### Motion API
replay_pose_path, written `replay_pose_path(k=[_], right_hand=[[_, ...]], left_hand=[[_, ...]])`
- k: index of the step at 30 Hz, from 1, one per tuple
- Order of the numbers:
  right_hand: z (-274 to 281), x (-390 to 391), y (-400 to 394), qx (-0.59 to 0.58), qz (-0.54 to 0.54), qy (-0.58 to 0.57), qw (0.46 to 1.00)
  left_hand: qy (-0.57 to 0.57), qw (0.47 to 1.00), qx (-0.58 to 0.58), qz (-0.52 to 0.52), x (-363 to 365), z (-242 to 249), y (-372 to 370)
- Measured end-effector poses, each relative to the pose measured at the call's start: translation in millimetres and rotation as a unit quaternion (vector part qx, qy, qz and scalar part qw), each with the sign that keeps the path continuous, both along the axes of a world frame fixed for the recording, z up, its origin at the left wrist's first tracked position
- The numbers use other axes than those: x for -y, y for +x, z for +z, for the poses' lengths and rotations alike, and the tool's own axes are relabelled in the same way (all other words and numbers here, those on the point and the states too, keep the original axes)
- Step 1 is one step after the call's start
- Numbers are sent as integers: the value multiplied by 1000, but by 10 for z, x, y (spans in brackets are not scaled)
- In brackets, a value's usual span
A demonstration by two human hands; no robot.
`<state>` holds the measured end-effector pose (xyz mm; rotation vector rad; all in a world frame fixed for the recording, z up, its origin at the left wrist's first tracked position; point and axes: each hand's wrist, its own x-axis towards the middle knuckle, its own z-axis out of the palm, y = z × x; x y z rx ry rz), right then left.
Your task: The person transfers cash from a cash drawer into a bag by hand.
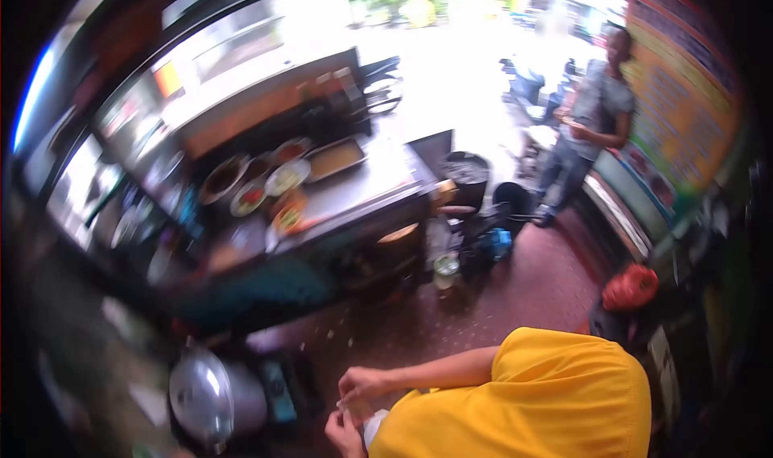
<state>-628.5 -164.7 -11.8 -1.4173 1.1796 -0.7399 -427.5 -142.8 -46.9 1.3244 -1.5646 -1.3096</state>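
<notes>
Fingers (pixel 351 392) of both hands pinch a small pale item (pixel 357 410) (blurred, unidentifiable) at lower frame; left hand (pixel 345 434) below, right hand (pixel 361 382) above; steel pot (pixel 216 398) nearby on floor.

A single head-worn view looks forward and steeply down through a wide fisheye lens, so straight edges bow and the corners fall into black. The picture is tilted, the floor running up toward the right. Nearest, at the bottom edge, is a person in a bright yellow shirt (pixel 555 402). Farther off, at mid-frame, the long dark table crowded with dishes of food (pixel 362 188) stretches away to the upper left. Farthest, at the top, the camera faces out to an overexposed sunlit street (pixel 451 63). The whole frame is blurred.
</notes>
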Motion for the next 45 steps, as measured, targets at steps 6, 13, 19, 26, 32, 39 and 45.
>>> replay_pose_path(k=[6,13,19,26,32,39,45], right_hand=[[-242,212,-636,152,-163,10,975],[-147,488,-1326,90,-270,39,958],[263,1057,-2054,-103,-452,-66,884],[566,2002,-2914,49,-589,-85,802],[248,2931,-3275,40,-558,-20,829],[262,2545,-3215,-84,-356,-78,927],[-223,1667,-3246,-197,-193,97,956]], left_hand=[[0,987,111,-118,642,306,-705],[8,970,25,-242,1685,26,-1506],[164,938,-149,-266,2440,136,-2078],[181,952,-137,-207,2999,68,-2007],[200,969,-93,-109,2912,-156,-1760],[236,971,-17,40,2440,-407,-1532],[291,950,34,106,2010,-465,-1640]])
